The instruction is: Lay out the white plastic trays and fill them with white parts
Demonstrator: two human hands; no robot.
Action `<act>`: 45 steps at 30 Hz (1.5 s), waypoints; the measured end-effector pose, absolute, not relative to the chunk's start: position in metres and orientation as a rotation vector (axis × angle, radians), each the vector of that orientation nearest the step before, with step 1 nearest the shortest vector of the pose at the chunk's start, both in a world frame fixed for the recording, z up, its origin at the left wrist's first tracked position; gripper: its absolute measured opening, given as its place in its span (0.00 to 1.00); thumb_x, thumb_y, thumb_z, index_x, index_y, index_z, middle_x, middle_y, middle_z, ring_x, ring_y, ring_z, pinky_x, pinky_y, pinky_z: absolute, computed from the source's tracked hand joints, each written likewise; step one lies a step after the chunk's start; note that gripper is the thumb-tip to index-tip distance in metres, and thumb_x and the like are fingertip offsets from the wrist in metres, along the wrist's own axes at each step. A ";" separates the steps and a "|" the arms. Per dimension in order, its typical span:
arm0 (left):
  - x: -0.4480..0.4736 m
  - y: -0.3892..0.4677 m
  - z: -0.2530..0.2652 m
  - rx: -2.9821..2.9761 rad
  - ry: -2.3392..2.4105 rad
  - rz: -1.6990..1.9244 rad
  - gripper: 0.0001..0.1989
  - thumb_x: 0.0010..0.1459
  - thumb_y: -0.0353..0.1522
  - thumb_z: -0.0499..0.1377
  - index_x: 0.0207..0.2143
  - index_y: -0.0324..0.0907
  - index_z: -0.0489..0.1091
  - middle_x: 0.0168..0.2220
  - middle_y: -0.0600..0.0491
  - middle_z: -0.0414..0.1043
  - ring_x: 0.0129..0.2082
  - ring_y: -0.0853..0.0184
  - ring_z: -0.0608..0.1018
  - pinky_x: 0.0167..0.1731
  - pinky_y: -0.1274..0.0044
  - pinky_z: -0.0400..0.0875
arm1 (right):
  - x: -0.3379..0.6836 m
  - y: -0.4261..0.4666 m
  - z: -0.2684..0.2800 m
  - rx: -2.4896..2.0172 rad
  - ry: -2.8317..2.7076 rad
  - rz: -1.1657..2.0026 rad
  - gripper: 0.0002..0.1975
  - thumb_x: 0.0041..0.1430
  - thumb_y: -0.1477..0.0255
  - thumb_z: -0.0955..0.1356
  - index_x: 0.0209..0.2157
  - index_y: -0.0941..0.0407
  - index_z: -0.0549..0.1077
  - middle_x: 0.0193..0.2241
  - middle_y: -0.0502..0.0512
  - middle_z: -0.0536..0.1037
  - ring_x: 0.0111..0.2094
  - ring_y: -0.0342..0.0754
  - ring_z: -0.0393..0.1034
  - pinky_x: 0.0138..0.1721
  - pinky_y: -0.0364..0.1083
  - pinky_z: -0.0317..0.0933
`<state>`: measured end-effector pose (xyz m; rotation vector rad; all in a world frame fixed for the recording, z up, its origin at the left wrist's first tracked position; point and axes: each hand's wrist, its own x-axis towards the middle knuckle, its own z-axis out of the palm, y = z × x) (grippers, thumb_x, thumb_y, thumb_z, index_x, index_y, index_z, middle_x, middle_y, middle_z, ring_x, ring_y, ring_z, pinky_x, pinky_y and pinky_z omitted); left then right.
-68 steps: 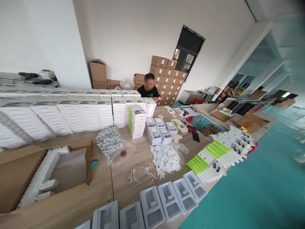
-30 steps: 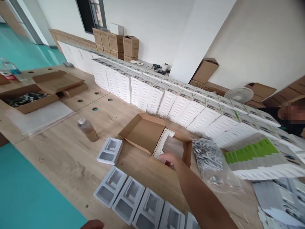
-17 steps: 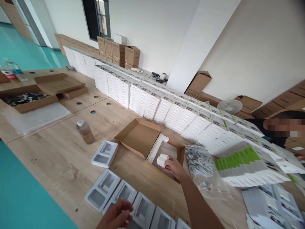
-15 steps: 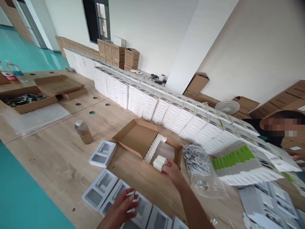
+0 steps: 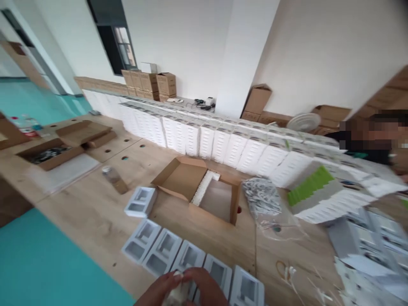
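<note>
Head view, blurred by motion: both hands meet at the bottom edge, just in front of the row of grey moulded trays [image 5: 165, 251] on the worktop [image 5: 95, 212]. The left hand [image 5: 159, 289] and right hand [image 5: 208, 289] close together around a small white charger block [image 5: 177, 293], held just above the tray row; whose fingers carry the weight cannot be told.

Half a second ago the right hand was out at the open cardboard box [image 5: 204, 191] beyond the trays, lifting that white block from it, while the left rested on a tray. Now the right arm has drawn back and the block has come from the box to the trays, so this looks like a seating step, 1 block into 1 tray pocket.

Behind the box stands a long wall of stacked white cartons [image 5: 223, 144]. Right of the box lies a clear bag of white cables [image 5: 263, 197]; left of it a lone tray [image 5: 140, 202] and a bottle [image 5: 113, 178]. Another person sits beyond the cartons, at the right edge.
</note>
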<state>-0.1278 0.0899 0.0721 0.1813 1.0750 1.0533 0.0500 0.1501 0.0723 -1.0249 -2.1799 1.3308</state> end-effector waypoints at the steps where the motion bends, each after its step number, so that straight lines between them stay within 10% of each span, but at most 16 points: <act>1: -0.133 0.090 0.073 0.189 1.046 1.013 0.19 0.46 0.45 0.69 0.34 0.42 0.74 0.31 0.49 0.75 0.32 0.60 0.78 0.28 0.74 0.72 | 0.046 0.149 0.078 -1.048 -2.174 1.383 0.20 0.46 0.73 0.71 0.44 0.48 0.73 0.44 0.52 0.77 0.46 0.51 0.71 0.50 0.47 0.64; 6: -0.197 0.106 0.073 0.302 0.912 0.987 0.20 0.53 0.43 0.66 0.39 0.36 0.71 0.29 0.52 0.71 0.24 0.71 0.73 0.23 0.81 0.66 | -0.018 0.161 0.091 -1.117 -2.262 1.282 0.15 0.44 0.75 0.69 0.37 0.51 0.72 0.38 0.52 0.77 0.41 0.51 0.71 0.45 0.46 0.63; 30: -0.350 0.128 -0.008 -0.059 1.084 0.763 0.24 0.50 0.45 0.65 0.44 0.43 0.65 0.36 0.51 0.72 0.40 0.55 0.80 0.22 0.75 0.74 | -0.206 0.228 -0.021 -1.208 -2.898 0.391 0.14 0.51 0.76 0.70 0.41 0.56 0.71 0.45 0.58 0.76 0.47 0.55 0.67 0.49 0.51 0.59; 36: -0.362 0.127 0.007 -0.043 1.032 0.763 0.24 0.49 0.43 0.67 0.44 0.43 0.65 0.42 0.50 0.72 0.45 0.55 0.79 0.27 0.74 0.74 | -0.206 0.220 0.002 -1.375 -2.658 0.625 0.11 0.53 0.74 0.71 0.41 0.54 0.73 0.53 0.58 0.72 0.56 0.58 0.61 0.54 0.56 0.54; 45: -0.332 0.153 0.052 0.137 0.865 0.779 0.21 0.55 0.47 0.62 0.43 0.42 0.69 0.35 0.52 0.72 0.36 0.65 0.78 0.33 0.77 0.70 | -0.171 0.168 0.071 -1.327 -2.179 1.325 0.11 0.43 0.79 0.70 0.31 0.54 0.71 0.40 0.50 0.77 0.45 0.48 0.69 0.47 0.45 0.60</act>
